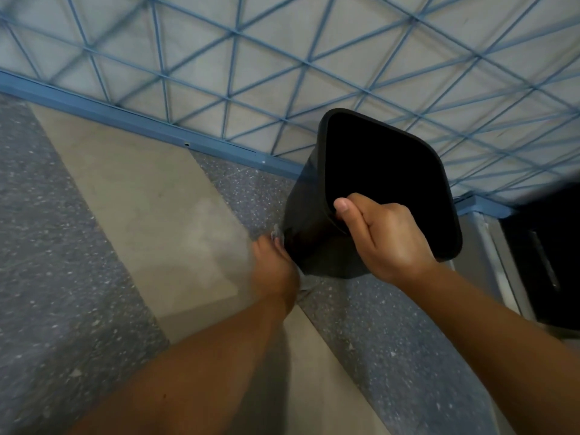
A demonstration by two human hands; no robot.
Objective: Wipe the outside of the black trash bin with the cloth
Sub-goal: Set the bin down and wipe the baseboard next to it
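Hands, two, bare, both working on one black trash bin (pixel 309 215).

Left hand (pixel 274 268): blurred, lying against the bin's lower left side, near its base. A small grey scrap of cloth (pixel 277 232) is showing at the fingertips, between hand and bin wall, and a little more grey is peeking out under the heel of the hand. Fingers appear to be pressing the cloth onto the plastic, but the blur is hiding whether they are curling round it or lying flat; grasp cannot be told.

Bin: rounded-square mouth, tapering body, tilting with its opening facing up toward the camera and its base pointing down at the floor (pixel 135 196). Whether the base is touching the floor is hidden. The interior is showing only as solid black.

Right hand (pixel 373 233): grasping the near rim of the bin, thumb lying along the outside edge, fingers hooking over the lip into the opening, forearm reaching in from the lower right.

Surroundings: floor running in diagonal bands of pale beige and speckled grey; blue wire grille (pixel 219 58) with a blue base rail standing behind the bin; dark cabinet (pixel 543 252) with a pale frame sitting at the far right edge.
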